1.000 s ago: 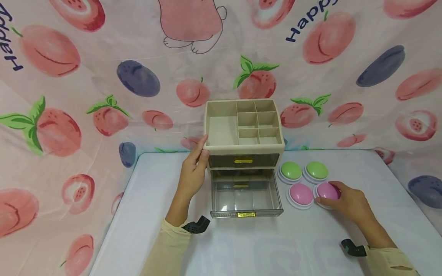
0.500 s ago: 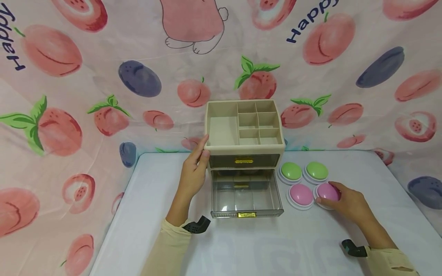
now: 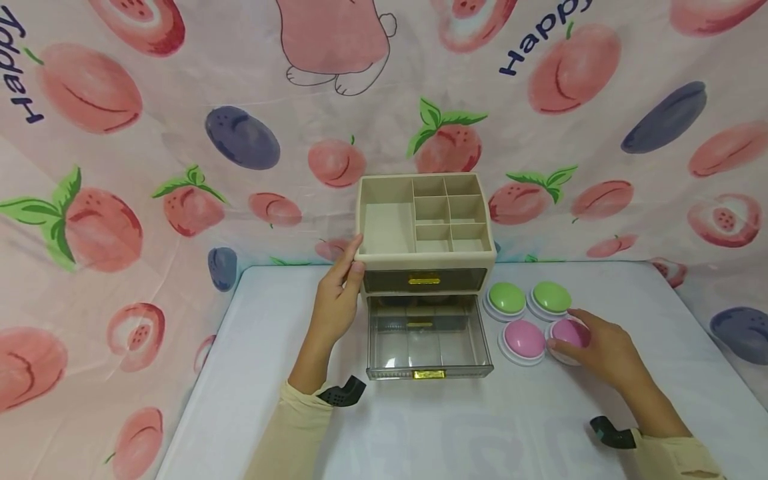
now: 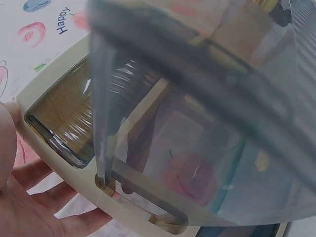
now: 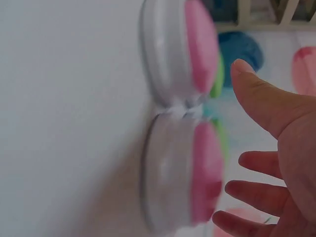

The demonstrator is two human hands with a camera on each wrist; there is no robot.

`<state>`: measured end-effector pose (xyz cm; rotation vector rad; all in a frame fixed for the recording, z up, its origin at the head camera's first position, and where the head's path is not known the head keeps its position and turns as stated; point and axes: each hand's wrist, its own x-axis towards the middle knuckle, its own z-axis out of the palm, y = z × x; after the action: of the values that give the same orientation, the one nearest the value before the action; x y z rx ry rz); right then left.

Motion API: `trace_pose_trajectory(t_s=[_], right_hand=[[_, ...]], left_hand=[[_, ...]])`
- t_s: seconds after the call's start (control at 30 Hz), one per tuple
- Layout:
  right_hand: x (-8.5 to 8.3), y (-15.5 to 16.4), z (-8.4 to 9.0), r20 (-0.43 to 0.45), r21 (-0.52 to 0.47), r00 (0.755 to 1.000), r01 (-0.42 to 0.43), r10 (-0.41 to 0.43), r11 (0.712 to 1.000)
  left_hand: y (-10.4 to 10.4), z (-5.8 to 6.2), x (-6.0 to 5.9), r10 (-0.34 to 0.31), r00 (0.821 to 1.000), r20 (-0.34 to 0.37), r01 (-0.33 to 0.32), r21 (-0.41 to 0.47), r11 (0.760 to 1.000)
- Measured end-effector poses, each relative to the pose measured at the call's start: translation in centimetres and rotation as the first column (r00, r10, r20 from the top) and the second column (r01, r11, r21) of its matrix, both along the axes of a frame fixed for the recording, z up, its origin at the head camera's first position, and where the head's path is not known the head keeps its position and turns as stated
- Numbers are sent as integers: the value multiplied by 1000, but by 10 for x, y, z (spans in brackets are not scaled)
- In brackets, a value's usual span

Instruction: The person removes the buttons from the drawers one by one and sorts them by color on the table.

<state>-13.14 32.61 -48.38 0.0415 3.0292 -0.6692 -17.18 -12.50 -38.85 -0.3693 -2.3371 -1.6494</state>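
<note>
Beige plastic forms the organizer (image 3: pixel 425 230), which is set at the 12 o'clock edge of the table (image 3: pixel 252 373); its lower clear drawer (image 3: pixel 427 343) is pulled out toward 6 o'clock, while the upper drawer (image 3: pixel 423 280) is closed. The organizer's left wall is steadied by the left hand (image 3: pixel 336 303), laid flat with fingers extended and thumb at the top rim. At 3 o'clock of the open drawer, four domed buttons are grouped: two green buttons (image 3: pixel 507 298) at the back and two pink at the front. The right pink button (image 3: pixel 567 333) is covered by the right hand (image 3: pixel 603 350), fingers arched loosely over the dome without gripping; the left pink button (image 3: pixel 523 340) lies just beside it, untouched.
</note>
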Motion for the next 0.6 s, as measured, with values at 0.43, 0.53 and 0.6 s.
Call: trace_pose_trajectory(t_s=[0.43, 0.53, 0.6], right_hand=[[22, -55, 51, -243, -98, 968, -88, 61, 991], [30, -71, 59, -335, -123, 935, -163, 113, 979], [34, -81, 65, -368, -129, 920, -196, 137, 972]], left_hand=[[-1, -1, -1, -7, 1000, -5, 7, 2, 1000], [-1, -1, -1, -10, 1000, -2, 10, 3, 1000], [-1, -1, 0, -13, 1000, 2, 13, 4, 1000]])
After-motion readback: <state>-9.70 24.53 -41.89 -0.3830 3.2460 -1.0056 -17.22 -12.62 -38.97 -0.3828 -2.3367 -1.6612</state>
